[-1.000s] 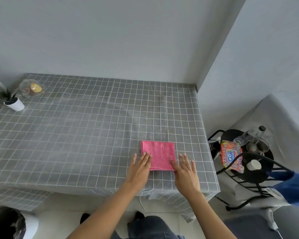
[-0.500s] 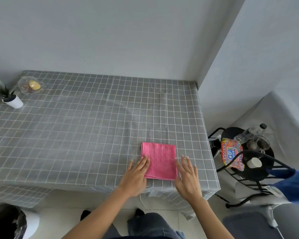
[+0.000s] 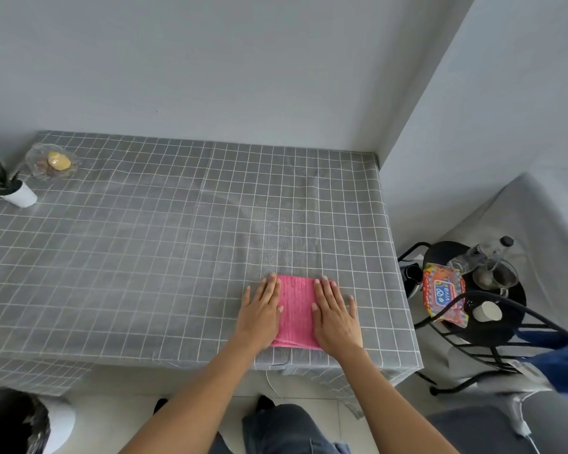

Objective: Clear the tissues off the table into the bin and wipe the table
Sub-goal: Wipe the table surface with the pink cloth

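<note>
Both hands, left (image 3: 262, 314) and right (image 3: 335, 314), press flat, fingers straight, on the pink cloth (image 3: 296, 309).

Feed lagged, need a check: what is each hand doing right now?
Left hand: open, fingers flat on the pink cloth's left edge.
Right hand: open, flat on its right side.

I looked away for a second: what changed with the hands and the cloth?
Both hands slid forward onto the pink cloth: the left hand now lies flat on its left side, the right hand on its right. Before, only fingertips touched its near edge. The cloth, table and bin stayed put.
</note>
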A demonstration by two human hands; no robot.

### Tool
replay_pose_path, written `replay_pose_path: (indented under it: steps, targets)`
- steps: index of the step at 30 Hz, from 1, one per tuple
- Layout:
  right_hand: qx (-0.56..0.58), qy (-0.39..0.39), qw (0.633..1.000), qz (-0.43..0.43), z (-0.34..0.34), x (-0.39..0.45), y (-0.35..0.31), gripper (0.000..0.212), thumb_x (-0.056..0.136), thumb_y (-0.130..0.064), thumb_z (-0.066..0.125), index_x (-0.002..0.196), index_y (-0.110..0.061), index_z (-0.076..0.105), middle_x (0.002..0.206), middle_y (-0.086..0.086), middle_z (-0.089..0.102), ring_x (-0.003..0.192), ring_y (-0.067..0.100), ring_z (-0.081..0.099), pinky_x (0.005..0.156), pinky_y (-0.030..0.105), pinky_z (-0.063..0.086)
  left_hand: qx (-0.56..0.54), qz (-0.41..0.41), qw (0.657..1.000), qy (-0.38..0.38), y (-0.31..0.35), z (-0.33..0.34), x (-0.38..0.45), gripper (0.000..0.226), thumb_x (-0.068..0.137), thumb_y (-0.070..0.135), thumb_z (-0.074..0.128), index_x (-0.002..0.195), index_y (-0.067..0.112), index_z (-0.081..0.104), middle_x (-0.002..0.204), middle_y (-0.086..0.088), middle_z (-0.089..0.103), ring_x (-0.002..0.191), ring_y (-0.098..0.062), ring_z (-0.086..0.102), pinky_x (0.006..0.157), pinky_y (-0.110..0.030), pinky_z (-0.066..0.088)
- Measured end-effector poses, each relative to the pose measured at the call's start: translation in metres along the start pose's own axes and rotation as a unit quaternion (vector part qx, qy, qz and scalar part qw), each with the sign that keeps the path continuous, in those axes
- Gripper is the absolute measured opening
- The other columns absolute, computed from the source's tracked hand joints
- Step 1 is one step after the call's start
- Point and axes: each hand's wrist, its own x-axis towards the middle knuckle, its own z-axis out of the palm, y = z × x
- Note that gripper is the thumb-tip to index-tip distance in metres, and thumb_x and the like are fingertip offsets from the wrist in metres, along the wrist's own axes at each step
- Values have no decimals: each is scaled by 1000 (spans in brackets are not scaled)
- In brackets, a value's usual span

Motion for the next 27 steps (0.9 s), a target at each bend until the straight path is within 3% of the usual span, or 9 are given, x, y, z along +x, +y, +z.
replay_pose_path:
  steps: [9, 14, 19, 27]
  targets:
    - [26, 3, 1000, 14, 6, -1, 6, 54, 101, -46, 7, 147, -34, -19, 154, -17, -22, 142, 11, -23, 117, 41, -14, 37, 4, 999, -39, -9, 5, 1, 59, 101, 46, 4, 141, 22, -33, 149, 4, -38, 144, -19, -25, 115, -46, -16]
    - [15, -14, 1000, 18, 3, 2, 3, 56, 102, -45, 8, 147, -29, -20, 155, -13, -22, 142, 14, -24, 118, 43, -13, 36, 10, 997, -60, -7, 0, 0, 60, 102, 44, 7, 143, 20, -30, 151, 2, -37, 144, -19, -26, 119, -48, -12]
    - [-13, -47, 998, 29, -11, 8, -6, 57, 103, -42, 13, 152, -22, -9, 159, -5, -16, 145, 20, -20, 117, 46, -11, 12, 34, 998, -55, -14, -20, 1, 58, 104, 41, 10, 149, 16, -17, 158, 0, -23, 146, -17, -20, 118, -46, -11]
    - [-38, -32, 999, 14, -57, 32, -50, 58, 104, -37, 19, 153, -19, -6, 160, 4, -16, 146, 25, -17, 116, 46, -9, 0, -12, 1000, -22, -78, -74, -4, 61, 104, 41, 14, 151, 11, -11, 160, -6, -15, 149, -21, -11, 120, -48, -3]
